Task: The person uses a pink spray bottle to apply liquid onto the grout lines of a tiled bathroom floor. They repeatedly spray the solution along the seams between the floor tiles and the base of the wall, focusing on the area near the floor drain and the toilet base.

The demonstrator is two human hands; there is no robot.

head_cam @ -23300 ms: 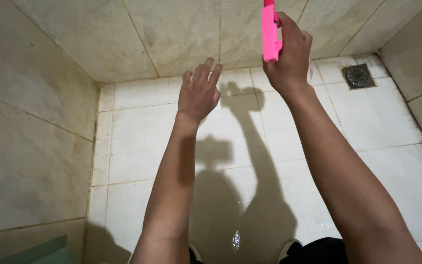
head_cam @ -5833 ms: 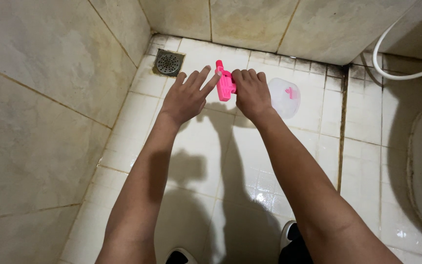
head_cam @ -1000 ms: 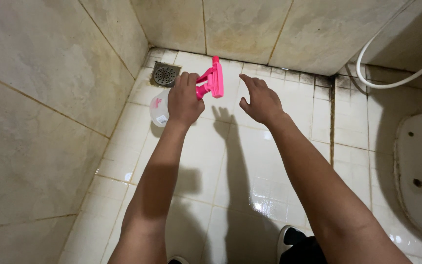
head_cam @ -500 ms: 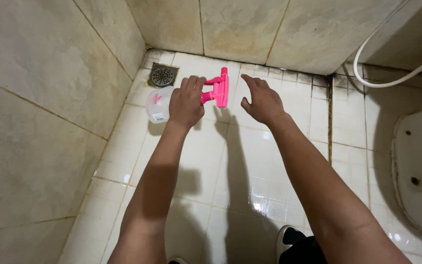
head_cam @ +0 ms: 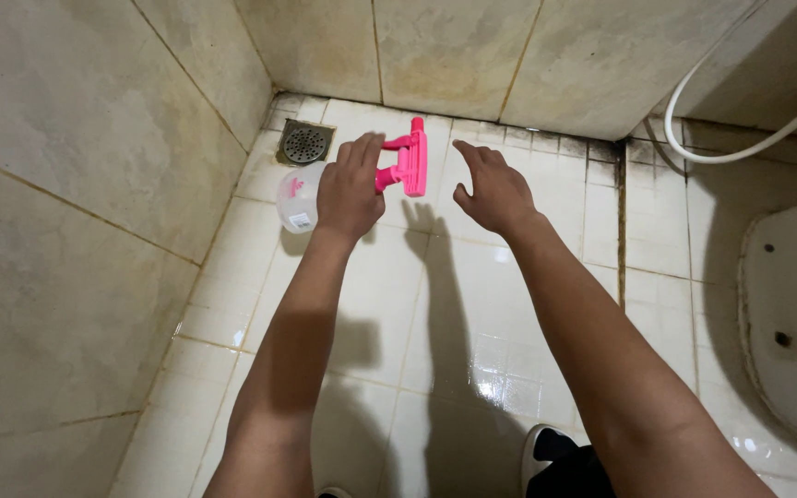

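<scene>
My left hand (head_cam: pixel 350 189) grips a clear spray bottle (head_cam: pixel 295 197) with a pink trigger head (head_cam: pixel 405 165), held on its side above the wet white floor tiles. The bottle's body pokes out to the left of the hand and the pink head to the right. My right hand (head_cam: pixel 493 187) hovers just right of the pink head, fingers spread, touching nothing.
A round metal floor drain (head_cam: pixel 303 144) sits in the far left corner. Beige tiled walls (head_cam: pixel 85 203) close in on the left and behind. A white hose (head_cam: pixel 740 148) curves at the upper right above a white toilet pan (head_cam: pixel 791 304). My shoe (head_cam: pixel 546 447) shows at the bottom.
The bottle passed from my right hand to my left hand. Over the last second the left hand has tipped it so the pink head swings right and slightly lower; the right hand stays apart.
</scene>
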